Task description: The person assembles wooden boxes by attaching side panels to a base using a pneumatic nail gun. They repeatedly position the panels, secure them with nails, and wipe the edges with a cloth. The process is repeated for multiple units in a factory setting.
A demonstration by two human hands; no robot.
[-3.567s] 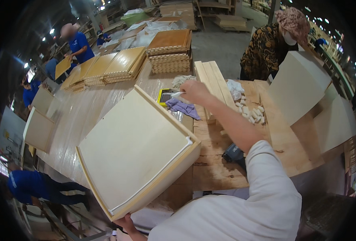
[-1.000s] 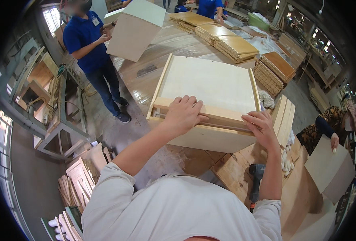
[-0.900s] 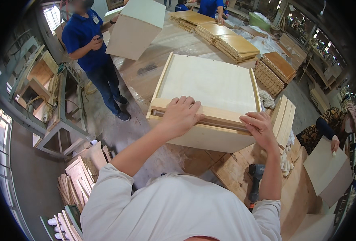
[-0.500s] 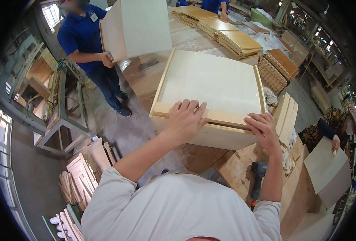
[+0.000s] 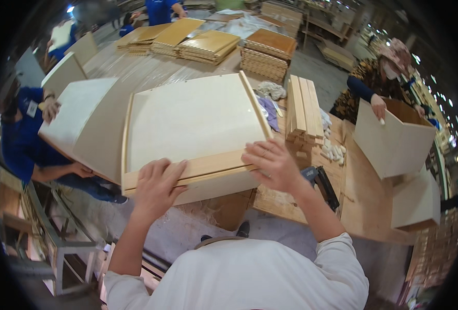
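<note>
A long workbench (image 5: 136, 67) wrapped in clear plastic runs down the room, and on its near end lies the biggest piece in play: a pale, cream-coloured drawer box (image 5: 193, 124) with light wooden rails along its edges, its near end hanging just past the bench edge toward the person in the white shirt. Just left of it, a person in blue holds a second cream panel (image 5: 76, 121) tilted against the bench. On the right, another person grips an open cream box (image 5: 394, 137) standing on a plywood table (image 5: 363, 201), with a smaller box (image 5: 417, 204) below it.

Farther back sit stacks of yellow-brown boards (image 5: 187, 36) and a darker slatted stack (image 5: 268, 49). Beside the drawer box, on its right, stands a bundle of wooden slats (image 5: 301, 111), with a purple cloth (image 5: 268, 111) between them.

The left hand (image 5: 156, 186) lies flat over the near wooden rail, fingers spread and curled over its top edge, pressing rather than clutching. The right hand (image 5: 273, 163) rests on the rail's right corner, fingers loosely bent and open. A dark nail gun (image 5: 322, 183) lies just beside the right wrist.
</note>
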